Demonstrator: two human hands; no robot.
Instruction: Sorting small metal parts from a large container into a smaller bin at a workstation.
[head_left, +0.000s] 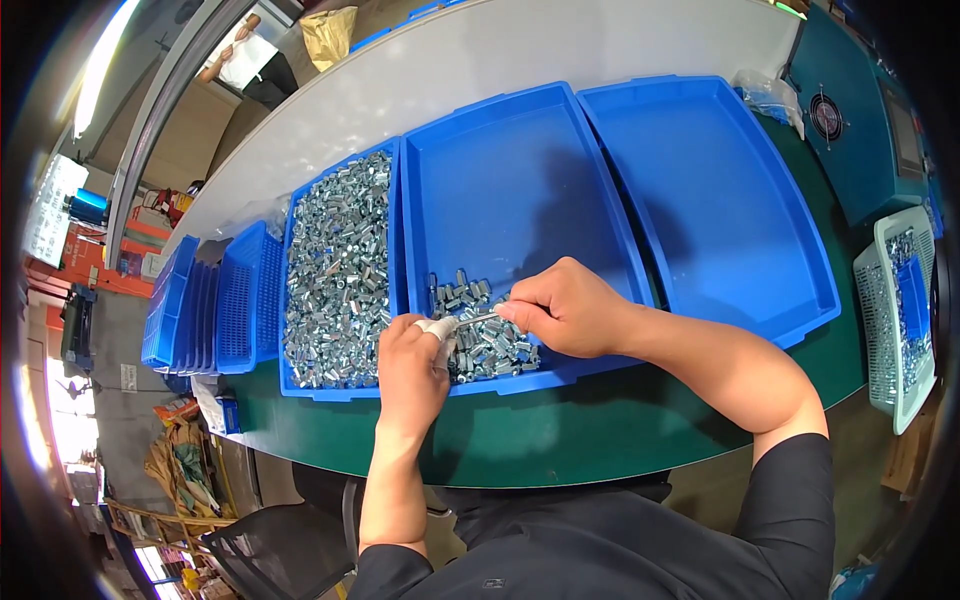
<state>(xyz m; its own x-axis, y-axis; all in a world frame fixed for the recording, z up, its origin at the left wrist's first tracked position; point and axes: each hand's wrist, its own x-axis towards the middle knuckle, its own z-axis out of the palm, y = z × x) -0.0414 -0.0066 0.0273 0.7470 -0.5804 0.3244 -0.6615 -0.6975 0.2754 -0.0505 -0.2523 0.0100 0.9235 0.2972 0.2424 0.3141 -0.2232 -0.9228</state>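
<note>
The green worktop [590, 430] carries a shallow blue plastic tray [500, 180] beneath the right hand [565, 310], which clenches a slim metal rod [480, 318], probably stiff and best gripped at that end; its other end meets the curled left hand [410, 365], whose hold I cannot tell; just beside that hand lie short metal fittings [490, 352], likely hard, light singly, slippery, best pinched across their sides

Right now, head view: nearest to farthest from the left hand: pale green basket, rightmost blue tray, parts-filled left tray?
1. Parts-filled left tray, right beside the left hand.
2. Rightmost blue tray, past the middle tray.
3. Pale green basket, far right.
</note>
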